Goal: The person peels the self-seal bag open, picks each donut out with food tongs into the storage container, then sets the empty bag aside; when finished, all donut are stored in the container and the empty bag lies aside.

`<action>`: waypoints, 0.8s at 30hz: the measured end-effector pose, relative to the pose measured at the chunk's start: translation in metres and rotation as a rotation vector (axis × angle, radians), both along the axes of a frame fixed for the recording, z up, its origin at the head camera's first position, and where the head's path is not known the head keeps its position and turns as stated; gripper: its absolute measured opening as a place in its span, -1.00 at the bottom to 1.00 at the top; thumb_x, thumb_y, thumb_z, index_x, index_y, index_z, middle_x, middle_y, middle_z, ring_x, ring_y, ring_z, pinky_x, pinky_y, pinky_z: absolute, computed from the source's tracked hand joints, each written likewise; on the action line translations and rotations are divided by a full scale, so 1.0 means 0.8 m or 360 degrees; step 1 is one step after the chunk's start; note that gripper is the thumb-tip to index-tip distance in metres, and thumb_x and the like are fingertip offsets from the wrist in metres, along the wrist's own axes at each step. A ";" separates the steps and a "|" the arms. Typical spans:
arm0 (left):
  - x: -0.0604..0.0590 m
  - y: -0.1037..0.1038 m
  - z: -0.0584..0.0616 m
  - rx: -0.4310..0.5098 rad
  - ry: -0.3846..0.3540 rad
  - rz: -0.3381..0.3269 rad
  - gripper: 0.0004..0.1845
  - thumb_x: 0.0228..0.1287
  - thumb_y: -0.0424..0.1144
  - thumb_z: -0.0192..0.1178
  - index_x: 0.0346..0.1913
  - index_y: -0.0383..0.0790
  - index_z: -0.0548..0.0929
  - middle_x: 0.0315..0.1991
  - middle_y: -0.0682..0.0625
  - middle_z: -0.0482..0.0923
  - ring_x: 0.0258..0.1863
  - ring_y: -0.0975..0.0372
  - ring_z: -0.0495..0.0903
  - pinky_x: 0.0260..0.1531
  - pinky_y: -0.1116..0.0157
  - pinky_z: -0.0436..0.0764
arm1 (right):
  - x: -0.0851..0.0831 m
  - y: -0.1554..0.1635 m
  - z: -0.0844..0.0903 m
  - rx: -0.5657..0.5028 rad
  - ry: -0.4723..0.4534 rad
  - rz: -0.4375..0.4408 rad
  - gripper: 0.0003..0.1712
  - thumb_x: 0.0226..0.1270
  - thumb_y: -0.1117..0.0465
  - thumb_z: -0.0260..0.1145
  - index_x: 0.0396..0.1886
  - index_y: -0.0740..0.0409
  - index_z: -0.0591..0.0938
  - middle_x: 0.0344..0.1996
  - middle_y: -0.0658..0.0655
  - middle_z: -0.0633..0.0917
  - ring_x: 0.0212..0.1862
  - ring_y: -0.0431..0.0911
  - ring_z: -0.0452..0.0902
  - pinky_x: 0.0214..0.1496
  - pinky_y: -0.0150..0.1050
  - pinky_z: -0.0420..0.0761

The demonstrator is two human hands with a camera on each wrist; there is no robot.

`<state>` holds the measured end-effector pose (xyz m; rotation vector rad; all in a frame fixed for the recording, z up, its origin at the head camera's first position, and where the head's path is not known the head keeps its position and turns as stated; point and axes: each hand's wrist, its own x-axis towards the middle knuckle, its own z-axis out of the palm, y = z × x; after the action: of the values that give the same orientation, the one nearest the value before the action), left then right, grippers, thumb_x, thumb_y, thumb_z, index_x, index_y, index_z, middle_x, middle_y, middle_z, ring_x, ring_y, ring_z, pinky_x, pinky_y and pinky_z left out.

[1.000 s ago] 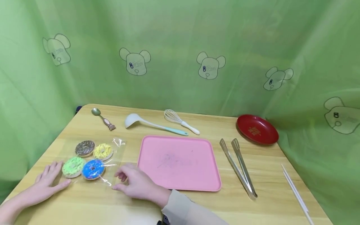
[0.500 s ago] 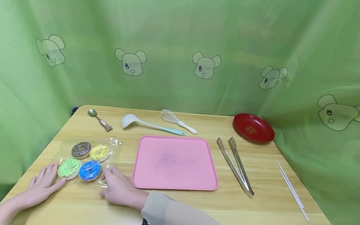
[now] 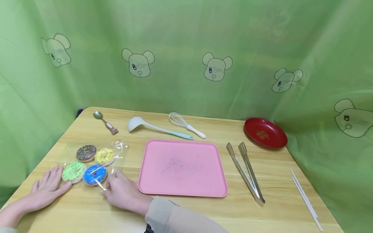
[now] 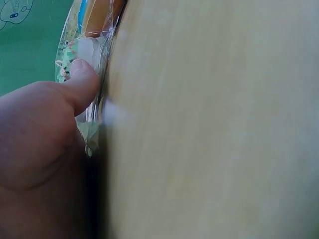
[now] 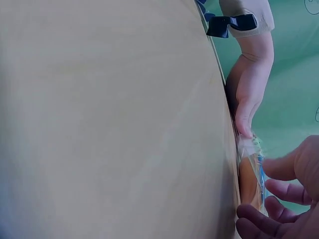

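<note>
A clear plastic bag (image 3: 68,149) lies flat at the left of the table with toy doughnuts in it: a brown (image 3: 86,153), a yellow (image 3: 105,156), a green (image 3: 73,172) and a blue one (image 3: 94,174). My left hand (image 3: 45,191) rests beside it with fingers outstretched. Its thumb touches the bag by the green doughnut, also in the left wrist view. Beside the blue doughnut, my right hand (image 3: 123,191) has curled fingers at the bag's near right corner. The right wrist view shows thumb and fingers of this hand (image 5: 286,196) about the film; exact contact is partly hidden.
A pink tray (image 3: 183,168) lies mid-table. Behind are a spoon (image 3: 105,123), a ladle (image 3: 160,128) and a whisk (image 3: 186,125). To the right are metal tongs (image 3: 247,174), a red plate (image 3: 265,133) and white chopsticks (image 3: 306,199). A green curtain (image 3: 175,32) surrounds the table.
My right hand has moved left, from beside the tray to the bag's corner by the blue doughnut, and its fingers have curled there. The left hand stays beside the bag.
</note>
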<state>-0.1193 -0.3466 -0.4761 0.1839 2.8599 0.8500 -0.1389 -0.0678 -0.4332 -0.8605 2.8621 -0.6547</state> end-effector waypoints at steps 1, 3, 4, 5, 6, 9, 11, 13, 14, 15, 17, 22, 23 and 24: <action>0.000 0.000 0.000 0.0000 -0.0002 0.0001 -0.16 0.45 0.06 -0.25 0.35 -0.48 -0.45 0.30 -0.49 -0.63 0.23 -0.28 -0.70 -0.03 -0.33 -0.66 | 0.000 -0.001 -0.001 0.0009 -0.0001 -0.0004 -0.71 0.03 -0.06 0.43 -0.40 -0.13 0.49 -0.40 -0.19 0.33 -0.54 -0.36 0.27 -0.61 -0.50 0.33; 0.000 -0.002 -0.002 0.0003 -0.0010 0.0000 -0.15 0.45 0.07 -0.25 0.35 -0.46 -0.46 0.30 -0.47 -0.64 0.23 -0.26 -0.72 -0.04 -0.32 -0.68 | 0.001 -0.004 -0.002 0.0024 -0.0011 -0.0010 -0.66 -0.04 -0.08 0.47 -0.38 -0.14 0.49 -0.38 -0.20 0.32 -0.53 -0.36 0.26 -0.60 -0.49 0.32; 0.000 -0.002 -0.002 0.0006 -0.0015 0.0001 -0.14 0.45 0.08 -0.24 0.35 -0.45 -0.47 0.31 -0.46 -0.65 0.23 -0.25 -0.72 -0.04 -0.31 -0.69 | 0.002 -0.005 -0.002 0.0035 -0.0014 -0.0011 -0.65 -0.05 -0.06 0.48 -0.37 -0.14 0.49 -0.38 -0.19 0.31 -0.53 -0.35 0.26 -0.60 -0.49 0.33; 0.000 -0.002 -0.003 0.0010 -0.0022 0.0000 -0.14 0.44 0.08 -0.24 0.35 -0.45 -0.47 0.31 -0.45 -0.66 0.23 -0.24 -0.73 -0.05 -0.30 -0.71 | 0.002 -0.005 -0.002 0.0046 -0.0001 -0.0005 -0.66 -0.04 -0.02 0.48 -0.36 -0.14 0.48 -0.37 -0.19 0.31 -0.53 -0.35 0.26 -0.60 -0.50 0.33; 0.000 -0.001 -0.002 0.0016 -0.0023 -0.0002 -0.14 0.45 0.08 -0.24 0.35 -0.45 -0.47 0.31 -0.45 -0.66 0.23 -0.24 -0.73 -0.04 -0.30 -0.71 | 0.002 -0.005 -0.002 0.0055 0.0014 0.0002 -0.68 -0.01 0.02 0.47 -0.35 -0.14 0.48 -0.37 -0.18 0.31 -0.53 -0.35 0.26 -0.60 -0.50 0.33; 0.000 0.000 0.000 0.0016 -0.0022 -0.0003 -0.14 0.45 0.08 -0.24 0.35 -0.44 -0.48 0.31 -0.45 -0.66 0.23 -0.24 -0.74 -0.04 -0.29 -0.72 | 0.002 -0.005 -0.002 0.0060 0.0077 0.0031 -0.78 0.10 0.13 0.40 -0.38 -0.12 0.48 -0.38 -0.16 0.32 -0.53 -0.36 0.26 -0.60 -0.52 0.32; 0.000 0.001 0.001 0.0008 -0.0017 -0.0002 -0.14 0.45 0.07 -0.24 0.35 -0.44 -0.47 0.31 -0.46 -0.65 0.23 -0.25 -0.73 -0.03 -0.30 -0.70 | 0.002 -0.004 -0.003 0.0054 0.0110 0.0038 -0.82 0.14 0.14 0.36 -0.43 -0.11 0.48 -0.40 -0.16 0.33 -0.53 -0.36 0.26 -0.60 -0.53 0.31; 0.000 0.001 0.002 -0.0001 -0.0013 0.0000 -0.14 0.45 0.07 -0.24 0.35 -0.44 -0.48 0.31 -0.46 -0.65 0.23 -0.25 -0.73 -0.04 -0.30 -0.70 | 0.002 -0.003 -0.002 0.0027 0.0101 0.0034 -0.84 0.16 0.14 0.34 -0.45 -0.11 0.49 -0.42 -0.17 0.34 -0.54 -0.37 0.26 -0.59 -0.54 0.31; 0.000 0.001 0.002 -0.0006 -0.0009 0.0000 -0.14 0.45 0.07 -0.24 0.35 -0.44 -0.47 0.31 -0.46 -0.64 0.23 -0.25 -0.72 -0.04 -0.31 -0.69 | 0.002 -0.003 -0.001 0.0017 0.0084 0.0025 -0.85 0.17 0.13 0.33 -0.46 -0.10 0.49 -0.42 -0.17 0.34 -0.54 -0.37 0.26 -0.59 -0.53 0.31; 0.000 0.001 0.002 -0.0012 -0.0013 0.0001 -0.14 0.45 0.08 -0.24 0.35 -0.44 -0.47 0.31 -0.45 -0.65 0.23 -0.25 -0.72 -0.03 -0.31 -0.69 | 0.002 -0.002 -0.001 0.0004 0.0067 0.0015 -0.86 0.18 0.13 0.32 -0.46 -0.10 0.50 -0.42 -0.17 0.35 -0.54 -0.37 0.27 -0.58 -0.53 0.31; 0.000 0.001 0.002 -0.0026 -0.0018 0.0002 -0.13 0.44 0.09 -0.24 0.35 -0.45 -0.47 0.31 -0.45 -0.65 0.23 -0.25 -0.73 -0.03 -0.31 -0.68 | 0.000 0.001 0.001 -0.0031 0.0031 -0.0001 -0.86 0.20 0.14 0.31 -0.47 -0.09 0.50 -0.43 -0.18 0.35 -0.54 -0.36 0.27 -0.58 -0.53 0.32; 0.000 0.003 0.005 -0.0064 -0.0036 0.0009 -0.11 0.44 0.10 -0.24 0.33 -0.51 -0.47 0.30 -0.47 -0.65 0.22 -0.29 -0.72 -0.05 -0.36 -0.63 | -0.005 0.011 0.005 -0.0146 -0.0052 -0.0005 -0.82 0.16 0.23 0.30 -0.53 -0.05 0.46 -0.49 -0.17 0.34 -0.52 -0.35 0.27 -0.56 -0.52 0.33; 0.001 0.004 0.005 -0.0067 -0.0039 0.0011 -0.11 0.44 0.10 -0.24 0.33 -0.52 -0.47 0.30 -0.48 -0.65 0.21 -0.30 -0.72 -0.05 -0.37 -0.61 | -0.006 0.013 0.006 -0.0176 -0.0083 -0.0006 -0.80 0.15 0.24 0.29 -0.55 -0.05 0.45 -0.50 -0.17 0.35 -0.53 -0.35 0.27 -0.56 -0.51 0.33; 0.001 0.004 0.006 -0.0073 -0.0045 0.0015 -0.10 0.44 0.11 -0.24 0.33 -0.53 -0.46 0.30 -0.49 -0.65 0.21 -0.30 -0.71 -0.06 -0.38 -0.60 | -0.007 0.014 0.006 -0.0211 -0.0122 -0.0012 -0.79 0.14 0.26 0.29 -0.57 -0.05 0.44 -0.52 -0.17 0.35 -0.53 -0.35 0.27 -0.56 -0.51 0.34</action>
<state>-0.1186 -0.3433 -0.4710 0.1523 2.8532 0.7818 -0.1446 -0.0562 -0.4280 -0.8221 2.7808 -0.8672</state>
